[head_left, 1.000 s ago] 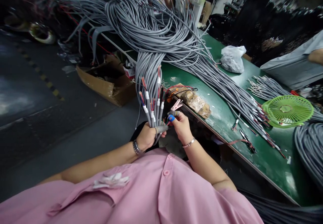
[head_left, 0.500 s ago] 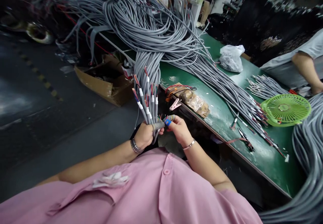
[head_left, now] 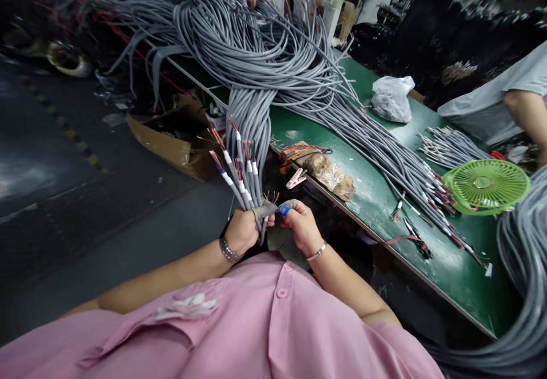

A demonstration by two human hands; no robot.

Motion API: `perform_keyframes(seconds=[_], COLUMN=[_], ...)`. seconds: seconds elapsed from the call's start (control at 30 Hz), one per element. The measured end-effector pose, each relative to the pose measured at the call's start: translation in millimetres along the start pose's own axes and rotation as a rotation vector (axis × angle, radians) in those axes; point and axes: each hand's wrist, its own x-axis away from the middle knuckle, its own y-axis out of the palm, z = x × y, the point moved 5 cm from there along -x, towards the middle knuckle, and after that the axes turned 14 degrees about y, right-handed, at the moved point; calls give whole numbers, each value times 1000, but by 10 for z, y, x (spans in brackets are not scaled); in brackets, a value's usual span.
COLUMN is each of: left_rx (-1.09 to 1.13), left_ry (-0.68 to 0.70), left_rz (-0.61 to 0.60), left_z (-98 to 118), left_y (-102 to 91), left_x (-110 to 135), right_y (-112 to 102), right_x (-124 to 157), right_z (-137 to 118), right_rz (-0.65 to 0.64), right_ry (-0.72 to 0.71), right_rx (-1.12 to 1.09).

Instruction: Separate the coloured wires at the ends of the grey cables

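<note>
My left hand (head_left: 243,229) is closed around several grey cables (head_left: 248,188). Their upper ends carry white sleeves and bare coloured wires. Grey wrapping covers the left thumb, which points at my right hand (head_left: 302,225). Between the two hands, thin red and green wires (head_left: 270,198) fan out from a cable end. My right thumb and forefinger pinch at these wires, with a blue band (head_left: 285,211) at the thumb and greyish wrapping on the forefinger. The exact grip point is too small to make out. Below my left fist, short lengths of cable hang down.
A large coil of grey cables (head_left: 239,54) covers the green table (head_left: 384,219). Near its edge lie a taped block (head_left: 329,171), a pink clip (head_left: 296,178) and cutters (head_left: 419,239). A green fan (head_left: 487,187) and plastic bag (head_left: 391,100) stand beyond. Two other people work nearby.
The cable tops in my left hand have tilted left. Thin coloured wires between my hands now show more plainly. At the back, another person's hand has come into view.
</note>
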Motion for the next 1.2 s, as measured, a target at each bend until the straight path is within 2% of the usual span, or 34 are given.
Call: perform_keyframes(seconds=[0.3,0.4,0.53,0.67,0.77,0.87,1.0,1.1,1.2], left_rx=[-37,-39,-27,-5,-1,-5,16,45,86], left_ry=[5,3,5,9,7,5,-21,-95,-183], left_rz=[-76,-91,-64,11,8,-2,3,-51,-109], left_z=[6,-5,-18,-15,1,39,115,167,214], left_y=[34,29,12,-13,1,16,21,74,174], left_x=[11,12,25,42,45,37,13,7,16], right_y=[94,102,98,108,101,41,-165,-296,-316], right_x=[-38,-31,16,50,41,10,-52,-123,-211], right_z=[-129,-134,-122,-49,-5,-22,-110,-185,-274], right_rz=[-178,-151,-32,49,64,62,83,47,-22], right_ry=[40,11,-49,-28,-2,0,-26,-33,-13], right_rx=[69,51,38,8,-34,-115,-267,-287,-248])
